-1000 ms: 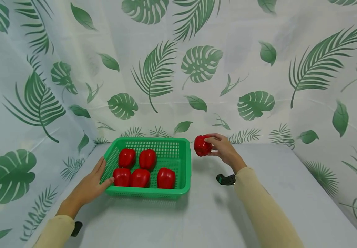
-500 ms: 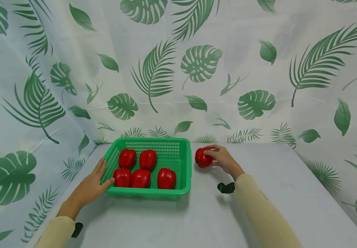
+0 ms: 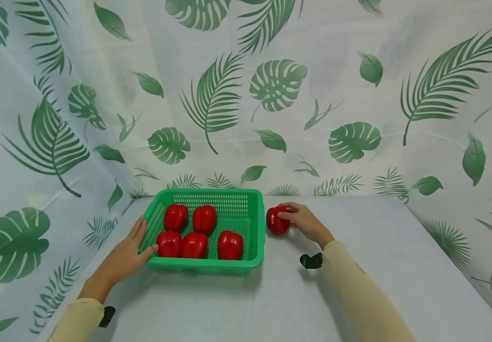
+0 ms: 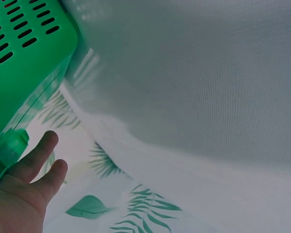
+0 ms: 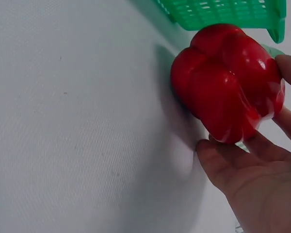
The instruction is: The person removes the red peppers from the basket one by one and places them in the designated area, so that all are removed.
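Observation:
A red bell pepper (image 3: 278,221) is on the white table just right of the green basket (image 3: 212,266). My right hand (image 3: 306,221) holds it, with fingers and thumb around one side; in the right wrist view the pepper (image 5: 228,82) shows its lobed end. My left hand (image 3: 122,259) rests at the basket's left side, fingers straight along the outside and thumb over the rim by the front corner. From the left wrist, two straight fingers of the hand (image 4: 29,179) show beside the basket wall (image 4: 34,73); the thumb is hidden there. Several red bell peppers (image 3: 194,245) lie inside the basket.
The white table (image 3: 254,308) extends in front of and right of the basket. A leaf-print cloth (image 3: 224,104) hangs close behind the basket and at both sides.
My right hand has lowered the bell pepper from the air to the table, then shifted slightly left toward the basket with it. The left hand and basket stay in place.

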Demonstrator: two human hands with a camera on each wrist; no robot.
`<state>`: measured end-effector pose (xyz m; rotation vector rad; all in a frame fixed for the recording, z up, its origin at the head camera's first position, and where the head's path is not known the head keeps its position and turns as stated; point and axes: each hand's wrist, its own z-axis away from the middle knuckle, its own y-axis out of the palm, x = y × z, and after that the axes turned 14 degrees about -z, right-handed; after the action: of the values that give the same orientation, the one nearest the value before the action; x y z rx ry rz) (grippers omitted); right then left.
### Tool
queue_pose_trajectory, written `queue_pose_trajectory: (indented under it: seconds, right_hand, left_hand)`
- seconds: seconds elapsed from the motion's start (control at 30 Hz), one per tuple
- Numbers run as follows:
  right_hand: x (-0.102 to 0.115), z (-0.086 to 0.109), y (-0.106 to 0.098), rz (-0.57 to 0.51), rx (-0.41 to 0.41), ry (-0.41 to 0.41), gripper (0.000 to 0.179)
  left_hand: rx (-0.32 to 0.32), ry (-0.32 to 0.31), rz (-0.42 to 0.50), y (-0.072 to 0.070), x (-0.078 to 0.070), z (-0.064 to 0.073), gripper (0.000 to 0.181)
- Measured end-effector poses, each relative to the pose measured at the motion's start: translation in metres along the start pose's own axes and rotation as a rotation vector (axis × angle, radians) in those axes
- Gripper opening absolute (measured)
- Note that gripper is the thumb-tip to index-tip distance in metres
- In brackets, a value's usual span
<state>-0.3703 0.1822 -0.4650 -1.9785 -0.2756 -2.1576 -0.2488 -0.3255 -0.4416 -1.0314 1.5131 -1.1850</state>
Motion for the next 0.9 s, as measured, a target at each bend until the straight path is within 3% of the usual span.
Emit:
queue_pose_trajectory:
  seconds: [0.57, 0.9]
  right_hand:
    - [-0.005, 0.01, -0.013, -0.109, -0.021, 0.027, 0.064]
    - [0.012, 0.018, -0.013, -0.006, -0.07, -0.088, 0.065]
  left_hand:
    - [-0.006, 0.005, 0.014, -0.002, -0.001, 0.001, 0.098]
    - [-0.016, 0.011, 0.008, -0.001, -0.002, 0.002, 0.097]
